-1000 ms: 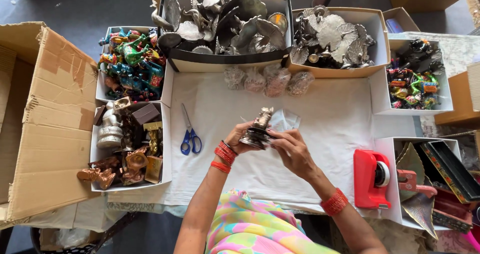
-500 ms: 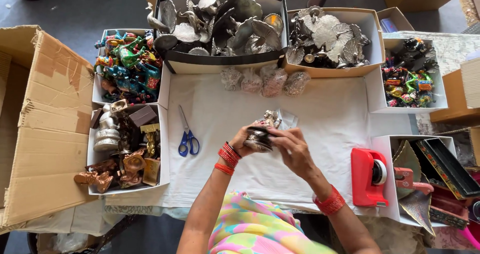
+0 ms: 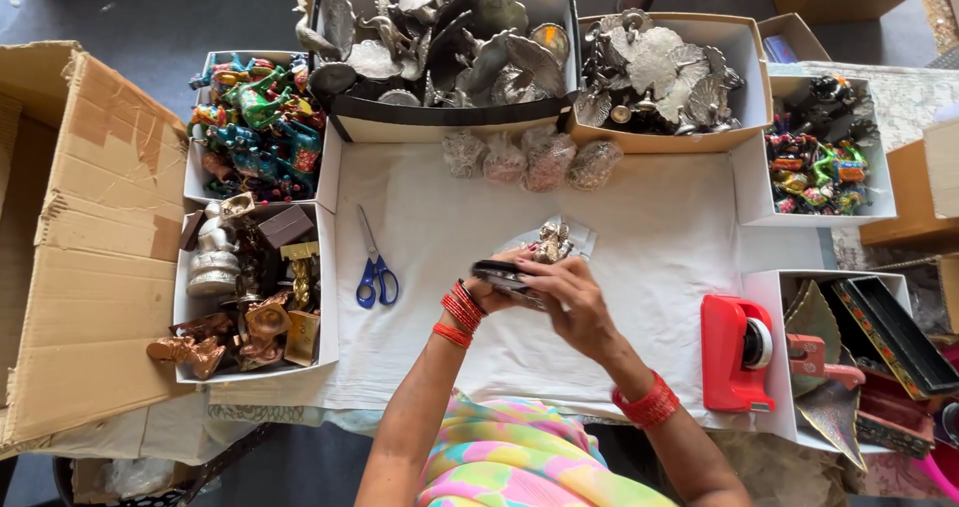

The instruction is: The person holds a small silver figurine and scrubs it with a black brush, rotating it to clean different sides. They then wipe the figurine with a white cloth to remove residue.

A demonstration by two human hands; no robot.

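- My left hand (image 3: 496,285) and right hand (image 3: 571,302) grip a small silver figurine (image 3: 547,243) in clear wrap over the white cloth (image 3: 659,227).
- Blue-handled scissors (image 3: 374,262) lie left; a red tape dispenser (image 3: 736,352) sits right.

The little figurine (image 3: 548,240) in hand looks like shiny silver metal, sitting in crinkly clear plastic wrap (image 3: 577,235). The table is covered by a matt white cloth (image 3: 639,217), a bit creased. Scissors (image 3: 374,264) have steel blades and glossy blue plastic handles. The tape dispenser (image 3: 731,352) is smooth glossy red plastic. The big box (image 3: 90,217) on the side is rough brown cardboard, and the tray figures (image 3: 455,32) look like dull grey metal.
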